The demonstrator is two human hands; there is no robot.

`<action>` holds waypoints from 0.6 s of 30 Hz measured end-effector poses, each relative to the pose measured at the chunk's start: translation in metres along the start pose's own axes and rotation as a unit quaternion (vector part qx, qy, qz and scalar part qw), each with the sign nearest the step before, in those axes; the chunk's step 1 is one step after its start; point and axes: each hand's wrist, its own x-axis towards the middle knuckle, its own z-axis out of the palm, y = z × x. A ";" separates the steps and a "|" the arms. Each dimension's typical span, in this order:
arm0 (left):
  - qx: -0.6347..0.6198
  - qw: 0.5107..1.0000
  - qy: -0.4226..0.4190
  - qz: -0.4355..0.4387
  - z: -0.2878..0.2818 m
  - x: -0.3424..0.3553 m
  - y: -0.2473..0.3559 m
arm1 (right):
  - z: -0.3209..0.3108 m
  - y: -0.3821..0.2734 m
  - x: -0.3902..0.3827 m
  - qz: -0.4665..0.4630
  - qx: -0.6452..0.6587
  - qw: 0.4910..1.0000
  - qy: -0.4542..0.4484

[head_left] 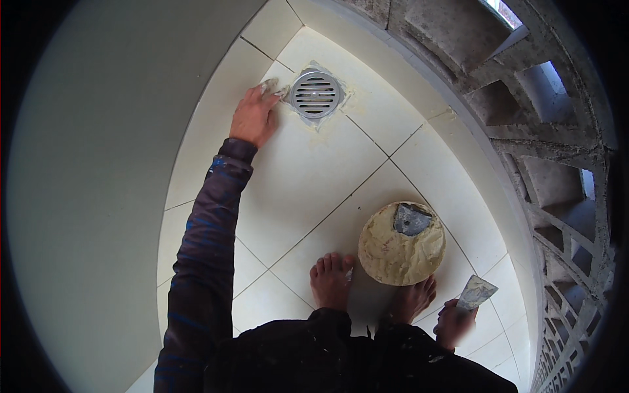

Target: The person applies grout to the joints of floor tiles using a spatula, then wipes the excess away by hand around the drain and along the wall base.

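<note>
My left hand [255, 116] reaches down to the tiles beside a round slotted metal floor drain [315, 95]. Its fingers are closed on a crumpled, greyish rag [272, 86], partly hidden by them. Cream filler is smeared on the floor around the drain's rim. Low on the right, my right hand [453, 325] grips a putty knife [477, 293], its flat blade coated with pale filler and pointing up. Between the two, near my feet, stands a round tub of cream filler [396, 255] with a dark grey flat piece [411, 220] lying in it.
Large cream tiles [314, 177] with dark joints cover the floor. A plain pale wall [98, 196] rises on the left. Along the right runs a low ledge [445, 124] under a concrete lattice wall [504, 98]. My bare feet [331, 280] are close to the tub.
</note>
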 end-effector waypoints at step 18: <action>-0.046 0.993 0.001 -0.107 -0.084 -0.106 0.072 | -0.020 -0.024 -0.046 0.011 0.008 0.996 -0.092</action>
